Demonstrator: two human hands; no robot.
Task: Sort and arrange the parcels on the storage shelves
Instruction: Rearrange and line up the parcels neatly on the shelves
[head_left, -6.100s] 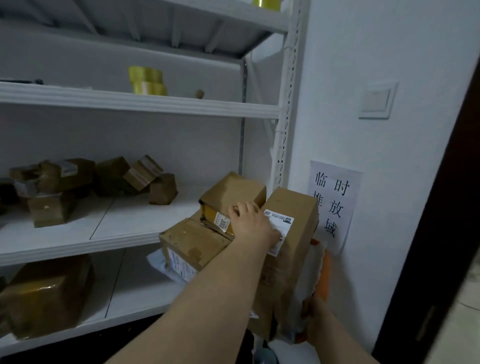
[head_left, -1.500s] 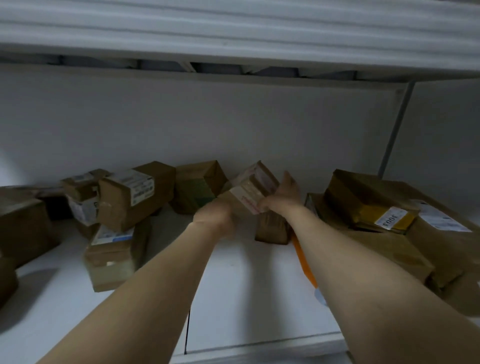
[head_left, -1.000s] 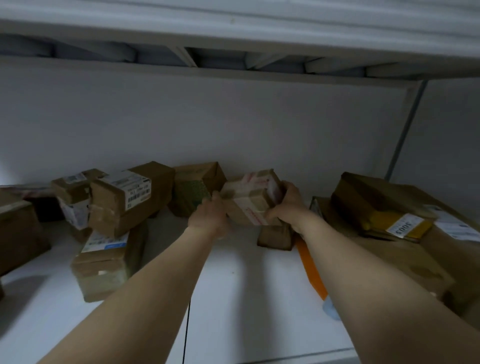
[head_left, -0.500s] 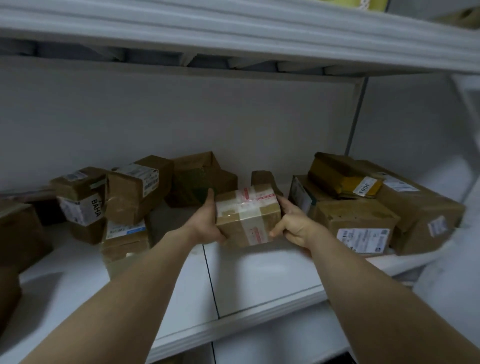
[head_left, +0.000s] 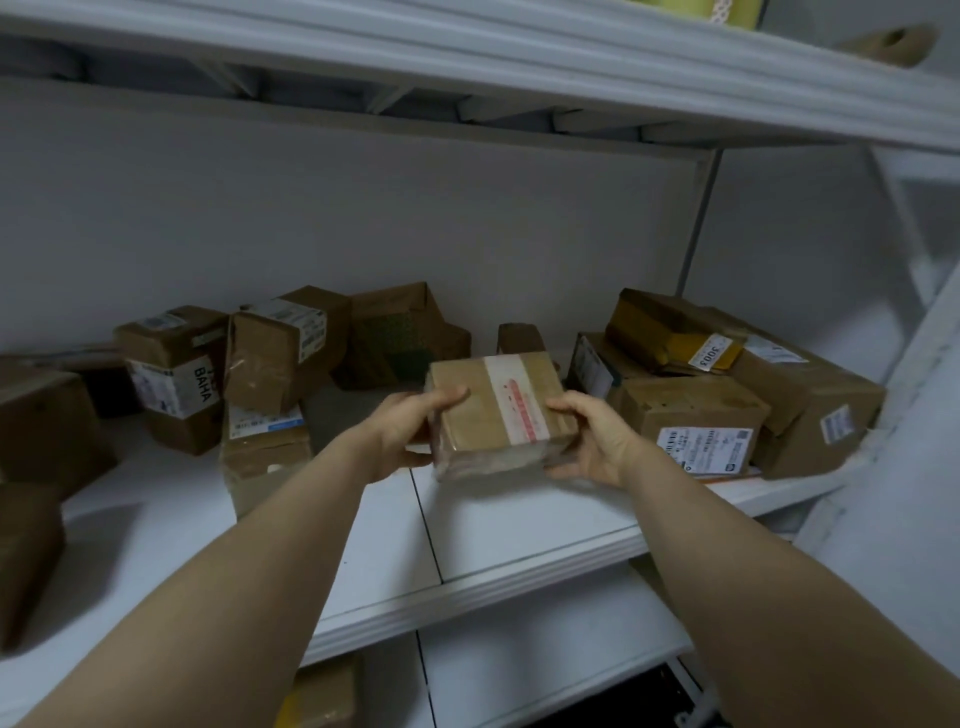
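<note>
Left grip (head_left: 410, 428) and right grip (head_left: 597, 436) are both clenched on the taped parcel (head_left: 498, 410), thumbs on top, fingers curled under its ends. We're holding it just above the middle shelf (head_left: 519, 525), around centre. Just right of it sits a labelled box (head_left: 696, 421). A yellow-taped parcel (head_left: 670, 332) lies on the pile behind that, and a big box (head_left: 810, 400) sits at the far end. To the left we see a cluster with the BAHA box (head_left: 171, 374) and a tilted box (head_left: 280, 353) perched on another. The upper shelf (head_left: 519, 57) is overhead.
</note>
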